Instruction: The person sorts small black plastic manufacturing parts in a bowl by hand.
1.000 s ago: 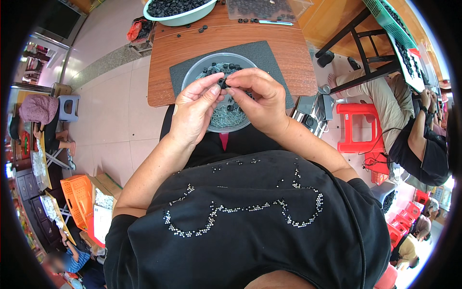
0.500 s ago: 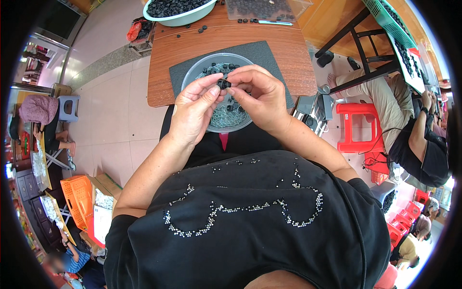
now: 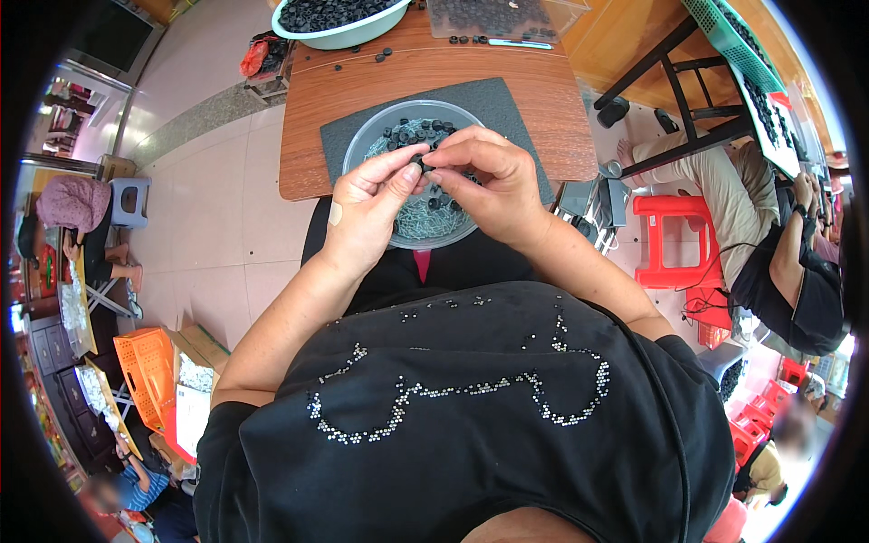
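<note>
Above the round grey bowl (image 3: 358, 140), my left hand (image 3: 369, 201) and my right hand (image 3: 496, 188) meet, their fingertips pinching a small black plastic cap (image 3: 419, 160) from both sides. Fingers cover much of the cap. Thin silvery screws (image 3: 418, 220) fill the bowl, with loose black caps (image 3: 433, 131) lying over them, mostly toward the far side. Part of the bowl is hidden under my hands. It rests partly on a dark grey mat (image 3: 502, 104) and reaches past the table's near edge over my lap.
On the brown wooden table (image 3: 308, 127), a pale green basin (image 3: 362, 34) of black caps and a clear plastic box (image 3: 507, 16) stand at the far side. A pen-like tool (image 3: 520, 43) lies near the box. A red stool (image 3: 674, 240) and a seated co-worker (image 3: 778, 262) are at right.
My fingertips have closed in over the black cap, so less of it shows. Both hands stay over the bowl, nearly in the same place.
</note>
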`<state>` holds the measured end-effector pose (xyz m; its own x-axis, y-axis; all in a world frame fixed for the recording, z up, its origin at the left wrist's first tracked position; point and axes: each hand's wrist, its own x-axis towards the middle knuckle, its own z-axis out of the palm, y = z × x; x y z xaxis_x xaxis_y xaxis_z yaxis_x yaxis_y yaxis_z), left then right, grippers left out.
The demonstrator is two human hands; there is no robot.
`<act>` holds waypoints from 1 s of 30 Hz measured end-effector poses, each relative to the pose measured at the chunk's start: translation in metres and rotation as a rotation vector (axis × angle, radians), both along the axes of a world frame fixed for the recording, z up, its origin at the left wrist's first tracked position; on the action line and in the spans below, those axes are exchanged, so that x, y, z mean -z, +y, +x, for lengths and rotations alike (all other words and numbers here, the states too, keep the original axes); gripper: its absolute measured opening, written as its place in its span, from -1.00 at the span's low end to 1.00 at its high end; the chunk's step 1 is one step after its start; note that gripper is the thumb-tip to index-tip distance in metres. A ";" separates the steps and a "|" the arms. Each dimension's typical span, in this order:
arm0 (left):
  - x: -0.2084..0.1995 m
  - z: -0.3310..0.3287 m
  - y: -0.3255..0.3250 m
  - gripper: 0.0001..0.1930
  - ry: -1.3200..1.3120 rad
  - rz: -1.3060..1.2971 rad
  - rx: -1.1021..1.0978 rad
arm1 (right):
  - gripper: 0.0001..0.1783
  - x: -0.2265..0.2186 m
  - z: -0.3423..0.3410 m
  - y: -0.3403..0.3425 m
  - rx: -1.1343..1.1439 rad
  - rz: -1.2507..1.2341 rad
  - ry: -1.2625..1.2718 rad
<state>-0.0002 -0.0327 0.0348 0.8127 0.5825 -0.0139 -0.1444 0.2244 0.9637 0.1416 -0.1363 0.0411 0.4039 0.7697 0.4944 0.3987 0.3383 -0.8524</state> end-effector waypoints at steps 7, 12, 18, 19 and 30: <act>0.000 -0.001 -0.002 -0.72 -0.006 0.090 0.023 | -0.80 0.005 0.003 0.002 -0.137 -0.037 0.129; 0.000 0.000 -0.003 -0.72 -0.003 0.064 0.011 | -0.81 0.008 0.001 0.002 -0.069 -0.025 0.007; 0.003 -0.002 -0.005 -0.72 -0.002 0.020 0.042 | -0.85 0.018 0.003 0.004 -0.178 -0.030 0.132; 0.003 -0.001 -0.005 -0.73 0.002 0.044 0.033 | -0.85 0.021 0.003 0.006 -0.235 -0.015 0.280; 0.000 0.001 -0.009 -0.75 -0.001 0.420 -0.126 | -0.83 0.011 -0.012 0.005 -0.293 0.009 0.773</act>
<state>0.0011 -0.0420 0.0353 0.7346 0.6321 0.2467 -0.1469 -0.2069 0.9673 0.1294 -0.1313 0.0305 0.4158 0.8941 0.1661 -0.4046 0.3455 -0.8467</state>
